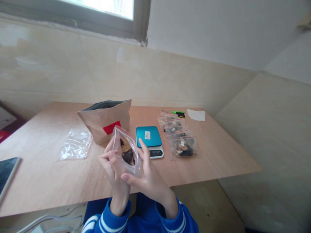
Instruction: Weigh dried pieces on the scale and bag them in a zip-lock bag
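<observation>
Soft daylight from the overexposed window (107,6) above; edges bend, shadows faint, focus fair.

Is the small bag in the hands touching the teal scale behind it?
Apart: the head view shows the small bag held up off the table by both hands, though it overlaps the scale in the picture.

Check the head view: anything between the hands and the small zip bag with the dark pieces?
Nothing visible. Both the left hand and the right hand already hold the small zip bag directly, raised above the table, in front of the scale and brown pouch.
</observation>
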The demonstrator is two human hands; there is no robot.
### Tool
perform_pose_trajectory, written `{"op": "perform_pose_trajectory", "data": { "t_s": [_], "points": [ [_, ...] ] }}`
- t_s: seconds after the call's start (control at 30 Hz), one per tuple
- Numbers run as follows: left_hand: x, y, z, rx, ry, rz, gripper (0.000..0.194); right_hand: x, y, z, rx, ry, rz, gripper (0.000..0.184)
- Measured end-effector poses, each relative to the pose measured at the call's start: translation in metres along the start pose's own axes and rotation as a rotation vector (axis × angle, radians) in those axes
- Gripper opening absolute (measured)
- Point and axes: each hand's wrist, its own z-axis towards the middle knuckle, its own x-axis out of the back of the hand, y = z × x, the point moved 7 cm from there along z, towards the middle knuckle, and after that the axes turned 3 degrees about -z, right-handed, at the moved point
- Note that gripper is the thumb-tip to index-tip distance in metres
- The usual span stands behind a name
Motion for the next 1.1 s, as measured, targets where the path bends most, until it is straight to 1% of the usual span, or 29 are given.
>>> {"op": "perform_pose_trajectory", "data": {
  "t_s": [0.07,0.1,0.13,0.17,0.23,0.3,0.33,0.37,0.4,0.43,0.47,0.5,0.57,0.6,0.63,0.73,0.87,0.97,1.1],
  "points": [
    [-0.001,0.0,-0.003,0.04,0.031,-0.13,0.032,0.001,-0.002,-0.001,0.063,0.043,0.067,0.087],
    [-0.004,0.001,-0.004,0.047,0.023,-0.185,0.036,0.003,-0.003,-0.001,0.09,0.069,0.093,0.076],
    [-0.007,0.003,-0.004,0.047,-0.017,-0.207,0.039,0.006,-0.004,-0.002,0.109,0.098,0.109,0.066],
    [-0.01,0.005,-0.004,0.045,-0.055,-0.202,0.038,0.01,-0.004,-0.003,0.118,0.132,0.108,0.059],
    [-0.011,0.006,-0.002,0.035,-0.091,-0.108,0.029,0.021,-0.003,-0.005,0.115,0.211,0.053,0.048],
    [-0.004,0.005,0.003,-0.004,-0.047,0.018,0.022,0.032,-0.003,-0.008,0.106,0.287,-0.012,0.041],
    [0.002,0.003,0.007,-0.019,-0.007,0.063,0.024,0.038,-0.003,-0.01,0.103,0.311,-0.02,0.04],
    [0.007,0.0,0.01,-0.016,0.024,0.086,0.03,0.042,-0.003,-0.011,0.098,0.323,-0.008,0.04],
    [0.012,-0.006,0.014,0.013,0.035,0.09,0.037,0.045,-0.002,-0.011,0.089,0.326,0.022,0.041],
    [0.014,-0.012,0.017,0.063,0.021,0.08,0.042,0.047,-0.001,-0.012,0.077,0.32,0.055,0.042],
    [0.014,-0.018,0.019,0.131,-0.032,0.067,0.043,0.049,0.0,-0.012,0.063,0.306,0.082,0.043],
    [0.011,-0.023,0.02,0.199,-0.11,0.059,0.042,0.05,0.001,-0.012,0.05,0.29,0.095,0.044],
    [0.007,-0.025,0.019,0.275,-0.238,0.06,0.039,0.054,0.003,-0.012,0.028,0.279,0.074,0.044],
    [0.007,-0.023,0.018,0.279,-0.255,0.071,0.039,0.058,0.005,-0.013,0.018,0.293,0.043,0.043],
    [0.008,-0.019,0.018,0.264,-0.244,0.087,0.039,0.062,0.007,-0.013,0.008,0.317,0.003,0.041],
    [0.014,-0.009,0.017,0.199,-0.162,0.166,0.039,0.076,0.012,-0.016,-0.021,0.381,-0.083,0.031],
    [0.016,-0.006,0.018,0.154,-0.15,0.24,0.04,0.087,0.017,-0.016,-0.021,0.392,-0.056,0.031],
    [0.017,-0.008,0.017,0.175,-0.154,0.215,0.039,0.096,0.017,-0.017,-0.014,0.485,-0.112,0.036],
    [0.017,-0.014,0.014,0.258,-0.199,0.138,0.036,0.104,0.019,-0.02,-0.016,0.575,-0.181,0.04]
  ]
}}
